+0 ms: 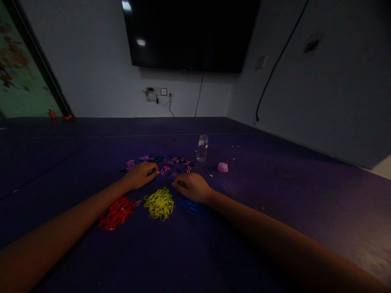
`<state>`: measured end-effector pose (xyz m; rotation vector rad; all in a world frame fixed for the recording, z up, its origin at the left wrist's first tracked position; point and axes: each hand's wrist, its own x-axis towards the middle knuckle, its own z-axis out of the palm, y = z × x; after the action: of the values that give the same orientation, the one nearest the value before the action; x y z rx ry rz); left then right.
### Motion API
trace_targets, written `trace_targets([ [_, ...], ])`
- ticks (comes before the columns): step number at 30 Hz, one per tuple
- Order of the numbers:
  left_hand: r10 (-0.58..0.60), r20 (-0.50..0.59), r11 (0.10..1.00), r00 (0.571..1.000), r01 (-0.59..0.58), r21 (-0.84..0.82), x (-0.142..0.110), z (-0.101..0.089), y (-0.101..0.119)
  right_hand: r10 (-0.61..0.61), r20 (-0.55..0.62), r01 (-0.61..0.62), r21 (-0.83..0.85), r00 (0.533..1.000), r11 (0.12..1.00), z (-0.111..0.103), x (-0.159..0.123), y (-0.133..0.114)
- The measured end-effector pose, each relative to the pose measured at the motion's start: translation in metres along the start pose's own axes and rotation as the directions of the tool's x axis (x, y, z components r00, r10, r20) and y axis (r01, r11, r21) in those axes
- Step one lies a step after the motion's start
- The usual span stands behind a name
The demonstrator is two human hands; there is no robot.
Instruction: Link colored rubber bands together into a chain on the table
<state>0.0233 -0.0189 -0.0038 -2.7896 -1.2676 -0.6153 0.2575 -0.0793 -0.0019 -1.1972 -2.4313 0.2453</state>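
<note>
Three heaps, red bands (116, 213), yellow bands (159, 204) and blue bands (190, 206), lie before the person. The left hand (142, 175) curls beside the mixed bands (166, 167); the right hand (192, 186) curls near the blue ones. From where I stand, I cannot tell whether either pinches anything. A clear jar (202, 150) stands upright beyond.
</note>
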Motion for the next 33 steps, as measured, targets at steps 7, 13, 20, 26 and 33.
trace_targets([
  [7,0.0,0.002,1.0,1.0,0.0,0.013,0.0003,0.0001,-0.0001,-0.014,-0.01,0.014,-0.015,1.0,1.0,0.0006,-0.0006,0.0008],
  [13,-0.011,0.013,1.0,1.0,0.011,0.004,0.0008,0.0,-0.0001,-0.009,0.001,0.009,-0.02,1.0,1.0,0.0005,0.0001,0.0009],
  [20,-0.012,0.002,1.0,1.0,0.012,0.002,0.0009,0.0,-0.0005,-0.009,0.0,0.009,-0.025,1.0,1.0,0.0011,0.0002,0.0016],
  [26,-0.004,0.006,1.0,1.0,0.004,0.003,0.0005,-0.0005,0.0005,-0.016,-0.009,0.016,-0.016,1.0,1.0,0.0028,0.0006,0.0032],
  [33,-0.005,0.0,1.0,1.0,0.005,-0.003,0.0006,-0.0001,-0.0001,-0.014,-0.015,0.014,-0.009,1.0,1.0,0.0031,0.0006,0.0031],
])
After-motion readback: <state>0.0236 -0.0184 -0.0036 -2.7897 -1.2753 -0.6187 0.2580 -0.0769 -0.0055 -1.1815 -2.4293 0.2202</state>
